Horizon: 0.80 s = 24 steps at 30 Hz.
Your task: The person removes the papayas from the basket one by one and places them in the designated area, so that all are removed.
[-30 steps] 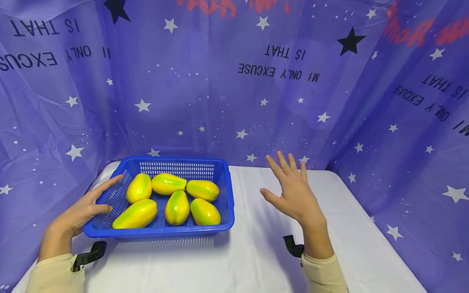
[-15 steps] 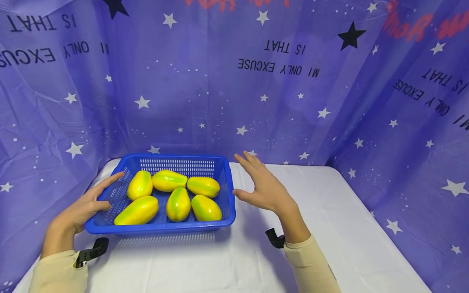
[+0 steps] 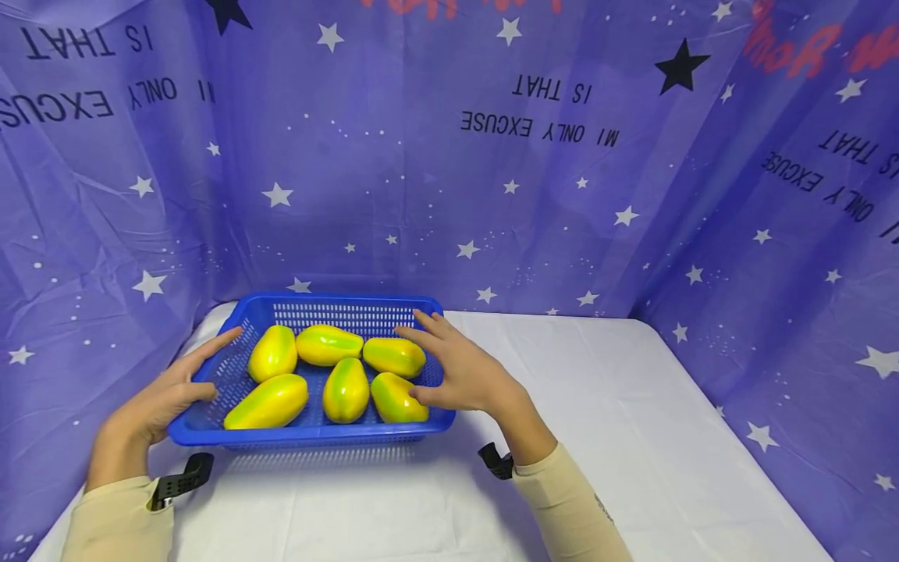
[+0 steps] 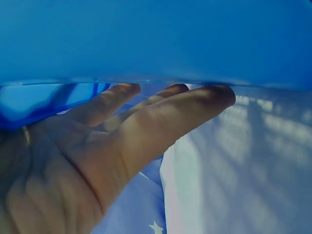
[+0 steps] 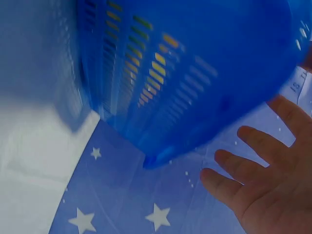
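Observation:
A blue plastic basket with slotted walls stands on the table at left of centre in the head view. Inside lie several glossy yellow-green papayas. My left hand holds the basket's left rim, with thumb and forefinger over it. In the left wrist view, its other fingers reach under the blue rim. At the opposite side, my right hand is spread, its fingertips overlapping the right rim in the head view. The right wrist view has these fingers fairly straight, beside the basket's outer wall.
A white cloth covers the table. Purple curtains with stars and printed lettering hang close behind the basket and along both sides. Black camera mounts project from both wrists.
My right hand has swung left from over the bare cloth to the basket's right rim. The left hand stays on the left rim, and the basket and papayas hardly shift.

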Each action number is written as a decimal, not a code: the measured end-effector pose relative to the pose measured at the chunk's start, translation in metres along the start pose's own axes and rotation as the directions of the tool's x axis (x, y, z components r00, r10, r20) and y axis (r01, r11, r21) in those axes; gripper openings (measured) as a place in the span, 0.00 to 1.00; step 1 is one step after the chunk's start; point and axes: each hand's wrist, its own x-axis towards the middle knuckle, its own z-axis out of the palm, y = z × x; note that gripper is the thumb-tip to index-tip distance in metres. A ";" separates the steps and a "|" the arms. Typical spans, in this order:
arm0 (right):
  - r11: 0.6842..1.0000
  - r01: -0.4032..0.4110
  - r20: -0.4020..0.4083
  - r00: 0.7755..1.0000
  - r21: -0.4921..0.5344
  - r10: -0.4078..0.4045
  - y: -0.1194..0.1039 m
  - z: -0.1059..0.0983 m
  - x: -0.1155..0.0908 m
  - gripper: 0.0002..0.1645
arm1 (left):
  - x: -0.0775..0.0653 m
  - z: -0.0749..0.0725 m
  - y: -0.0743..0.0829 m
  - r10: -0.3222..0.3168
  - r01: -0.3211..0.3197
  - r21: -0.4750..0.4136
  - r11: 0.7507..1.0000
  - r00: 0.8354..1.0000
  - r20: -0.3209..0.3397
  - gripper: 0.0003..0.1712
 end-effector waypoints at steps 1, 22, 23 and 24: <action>1.000 0.000 0.013 1.000 0.001 0.000 -0.002 0.002 0.001 0.49 | 0.000 0.000 0.000 0.005 -0.005 0.007 1.000 1.000 0.002 0.53; 1.000 0.019 0.335 0.942 0.001 -0.018 -0.025 0.026 0.031 0.34 | 0.001 0.000 -0.005 0.003 -0.002 -0.047 0.999 1.000 0.017 0.53; 1.000 0.015 0.344 0.939 0.001 -0.014 -0.025 0.026 0.032 0.33 | 0.002 0.000 -0.005 0.004 -0.003 -0.048 0.999 1.000 0.017 0.53; 1.000 0.010 0.355 0.935 0.005 -0.011 -0.025 0.026 0.032 0.31 | 0.002 0.000 -0.005 0.006 -0.006 -0.039 0.999 1.000 0.017 0.53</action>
